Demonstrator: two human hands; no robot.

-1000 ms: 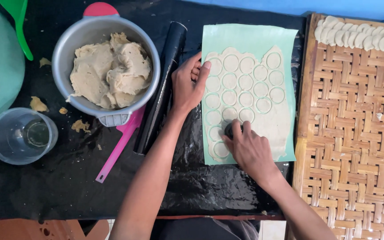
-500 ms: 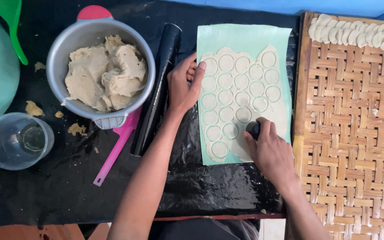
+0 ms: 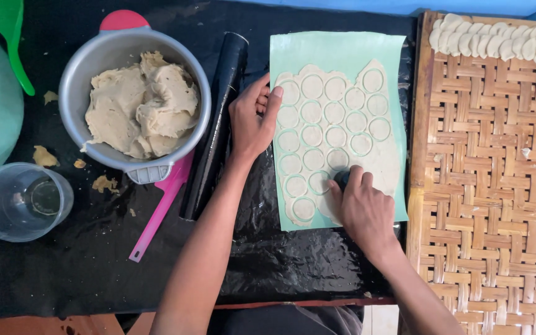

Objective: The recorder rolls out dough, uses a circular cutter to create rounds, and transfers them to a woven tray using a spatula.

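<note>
Black plastic covers the counter [image 3: 63,273], where the left hand [image 3: 250,121] lies flat, pinning the green sheet [image 3: 336,49] so the rolled dough [image 3: 389,164] stays put while the right hand [image 3: 362,208] grips a round cutter [image 3: 342,178] pressed into it.

Probably a home kitchen: dough bowl [image 3: 134,105], woven tray [image 3: 491,186].

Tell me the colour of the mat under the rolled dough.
Light mint green mat, seen in the head view, on a black table cover.
</note>
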